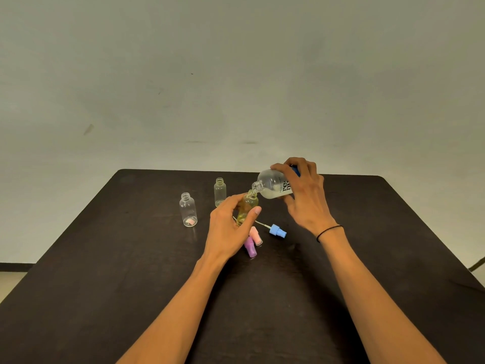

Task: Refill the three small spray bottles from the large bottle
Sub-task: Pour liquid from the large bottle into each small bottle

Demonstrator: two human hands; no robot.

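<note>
Mostly, the view is filled by a dark brown tabletop [105,298] that stands against a plain, pale grey-green wall [236,74] with a few small marks. At the far left edge a strip of light floor [10,282] shows beside the tabletop.

Near the middle, the left hand [228,227] has its fingers curled around a small bottle [248,207] with yellowish content, held slightly tilted just above the surface. The right hand [305,195] grips the large bottle [273,185], which is tipped almost on its side, with its open mouth touching or just over the mouth of the small bottle. Some whitish liquid lies along its lower side. A thin black band [329,232] goes around the right wrist.

Two other small clear bottles stand upright and uncapped: one [188,213] to the left, well apart, with something pink at its bottom, and one [220,192] farther back, just beside the left hand's fingers.

Three spray caps lie on the tabletop near the hands: a blue one [277,230] with its thin tube pointing left, a pink one [256,235] and a purple one [250,247], these two touching each other, partly behind the left hand.
</note>
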